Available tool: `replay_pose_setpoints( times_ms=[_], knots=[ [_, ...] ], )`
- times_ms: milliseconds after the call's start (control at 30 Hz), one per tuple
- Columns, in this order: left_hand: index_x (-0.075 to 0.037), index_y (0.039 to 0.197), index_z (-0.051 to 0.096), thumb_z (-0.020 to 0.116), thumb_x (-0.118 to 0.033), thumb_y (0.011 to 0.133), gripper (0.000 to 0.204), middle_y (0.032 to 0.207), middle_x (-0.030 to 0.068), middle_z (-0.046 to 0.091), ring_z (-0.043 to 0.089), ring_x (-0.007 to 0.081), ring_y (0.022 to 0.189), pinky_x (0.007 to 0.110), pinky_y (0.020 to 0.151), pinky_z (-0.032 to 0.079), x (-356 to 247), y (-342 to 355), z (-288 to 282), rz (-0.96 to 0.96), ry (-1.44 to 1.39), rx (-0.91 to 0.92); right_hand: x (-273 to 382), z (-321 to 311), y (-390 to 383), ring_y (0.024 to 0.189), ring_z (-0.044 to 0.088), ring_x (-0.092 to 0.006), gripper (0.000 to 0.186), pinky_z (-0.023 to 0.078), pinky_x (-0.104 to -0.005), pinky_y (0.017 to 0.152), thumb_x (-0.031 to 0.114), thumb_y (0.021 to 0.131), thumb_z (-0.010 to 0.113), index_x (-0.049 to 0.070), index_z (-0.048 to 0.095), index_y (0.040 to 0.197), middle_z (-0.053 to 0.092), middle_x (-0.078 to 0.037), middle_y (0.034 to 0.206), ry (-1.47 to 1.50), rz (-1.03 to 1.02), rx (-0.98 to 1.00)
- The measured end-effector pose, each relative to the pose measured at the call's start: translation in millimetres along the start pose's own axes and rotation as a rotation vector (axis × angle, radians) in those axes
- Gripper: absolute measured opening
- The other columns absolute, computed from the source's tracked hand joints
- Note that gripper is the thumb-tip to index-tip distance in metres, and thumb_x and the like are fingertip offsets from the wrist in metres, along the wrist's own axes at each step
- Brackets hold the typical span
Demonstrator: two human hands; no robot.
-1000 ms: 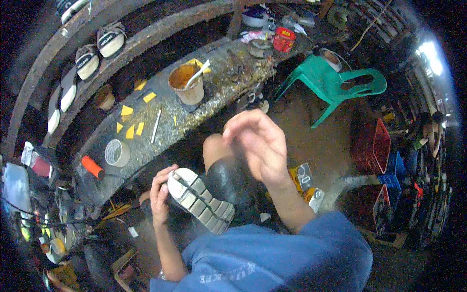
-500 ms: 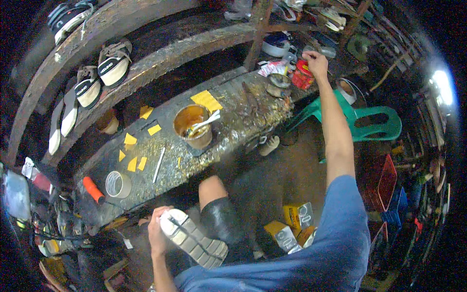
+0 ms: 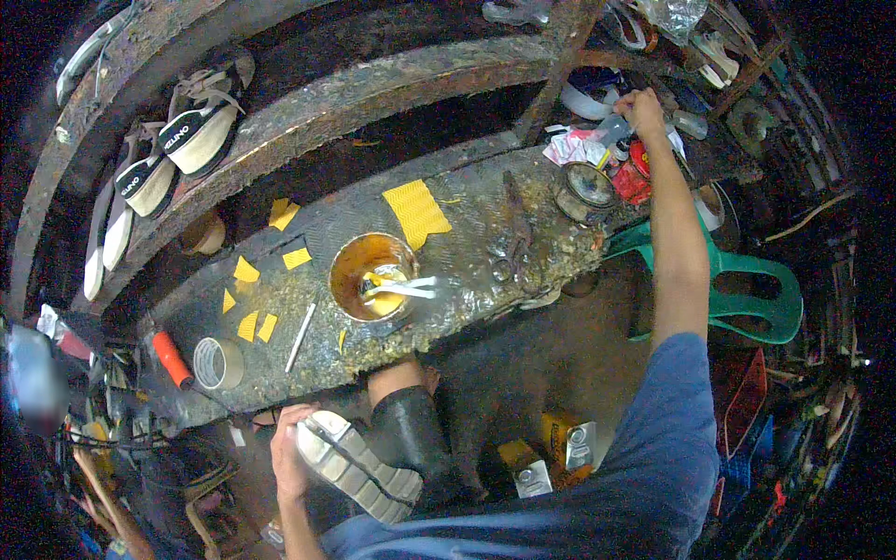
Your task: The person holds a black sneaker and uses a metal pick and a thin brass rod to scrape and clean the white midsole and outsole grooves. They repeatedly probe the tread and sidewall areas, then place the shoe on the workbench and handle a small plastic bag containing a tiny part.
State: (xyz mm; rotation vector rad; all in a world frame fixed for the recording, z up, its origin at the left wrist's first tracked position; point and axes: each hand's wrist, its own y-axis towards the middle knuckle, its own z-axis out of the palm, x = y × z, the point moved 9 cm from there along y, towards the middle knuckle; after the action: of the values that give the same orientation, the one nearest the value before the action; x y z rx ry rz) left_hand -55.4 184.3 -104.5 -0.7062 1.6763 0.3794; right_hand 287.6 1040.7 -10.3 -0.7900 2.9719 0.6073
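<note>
My left hand (image 3: 287,453) is closed round the edge of a white segmented shoe sole (image 3: 359,462), held bottom up over my lap. My right hand (image 3: 640,117) is stretched out to the far right end of the bench (image 3: 467,280), fingers pinched among clutter beside a red container (image 3: 633,182) and a clear plastic item (image 3: 689,123); what they hold, if anything, is too small to tell. A round tin (image 3: 584,194) lies just left of that arm. Mid-bench stands a glue pot (image 3: 355,266) with white-handled tools (image 3: 415,285) in it, near yellow scraps (image 3: 415,213).
Shoes (image 3: 199,135) line a wooden shelf (image 3: 392,65). A tape roll (image 3: 218,362), orange tube (image 3: 170,357) and pen (image 3: 300,338) lie on the bench. A green chair (image 3: 751,303) and red crate (image 3: 747,401) are at the right. Another person's arm (image 3: 121,504) shows lower left.
My right hand has gone from above the sole to the bench's far right end, past the red container. My left hand still holds the sole, slightly lower and further left.
</note>
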Motion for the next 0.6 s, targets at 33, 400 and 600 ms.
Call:
replay_pose_setpoints(
  times_ms=[33,400,600],
  knots=[
    [0.003,0.123,0.073,0.044,-0.041,0.115,0.053,0.13,0.0187,0.069,0.063,0.0306,0.127,0.043,0.115,0.044,1,0,1,0.002,-0.025,0.009,4,-8,-1,0.115,0.069,-0.0372,0.024,0.055,-0.0494,0.105,0.031,0.085,0.09,0.015,0.089,0.103,0.081,-0.013,0.116,0.066,-0.036,-0.066],
    [-0.002,0.124,0.072,0.048,-0.049,0.113,0.054,0.138,0.0164,0.071,0.065,0.0278,0.131,0.042,0.116,0.047,-9,4,6,-0.022,-0.001,0.102,-47,-173,-176,0.096,0.077,-0.0223,0.025,0.063,-0.0443,0.085,0.026,0.1,0.078,0.005,0.087,0.111,0.083,-0.011,0.11,1.08,0.555,-0.879],
    [0.003,0.123,0.075,0.04,-0.041,0.119,0.056,0.121,0.0153,0.076,0.07,0.0273,0.116,0.041,0.109,0.051,-23,-7,4,0.138,-0.023,0.121,62,-265,-342,0.093,0.066,-0.0211,0.013,0.057,-0.0333,0.085,0.015,0.108,0.067,0.004,0.075,0.11,0.068,-0.008,0.1,1.884,0.152,-0.865]
  ],
)
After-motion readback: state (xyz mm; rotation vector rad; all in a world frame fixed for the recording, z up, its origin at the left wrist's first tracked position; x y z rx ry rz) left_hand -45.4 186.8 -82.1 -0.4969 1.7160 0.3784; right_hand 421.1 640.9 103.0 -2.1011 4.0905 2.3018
